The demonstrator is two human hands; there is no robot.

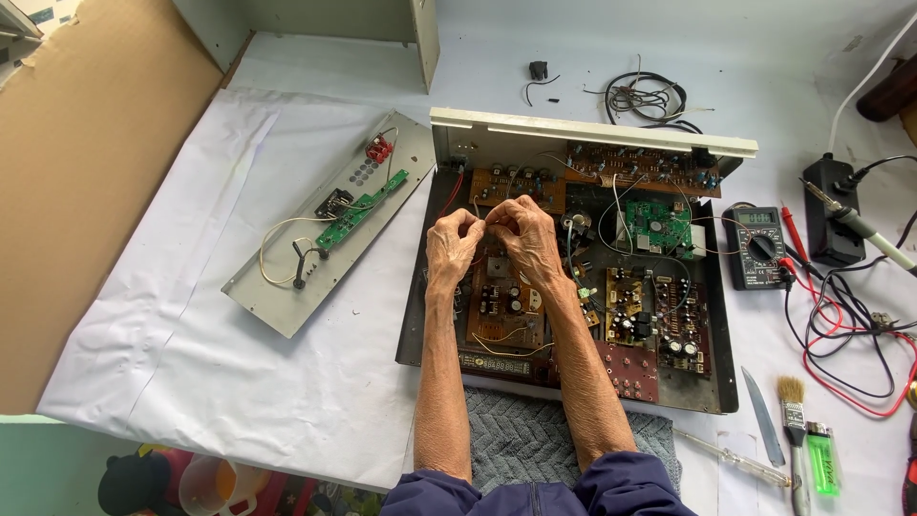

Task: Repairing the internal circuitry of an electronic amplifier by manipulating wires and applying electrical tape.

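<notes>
left hand (453, 241) and right hand (522, 234) together, fingertips pinched on a thin wire (483, 225) above the open amplifier chassis (707, 382). light, limp, easily kinked; best gripped near its end. multimeter (757, 246) at 3 o'clock, detached panel (277, 296) at 9 o'clock.

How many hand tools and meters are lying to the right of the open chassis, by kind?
Multimeter: 1
Soldering iron: 1
Knife: 1
Brush: 1
Screwdriver: 1
Green lighter: 1
Total: 6

Both hands, left hand and right hand, are over the chassis, pinching a thin wire between them.
</notes>
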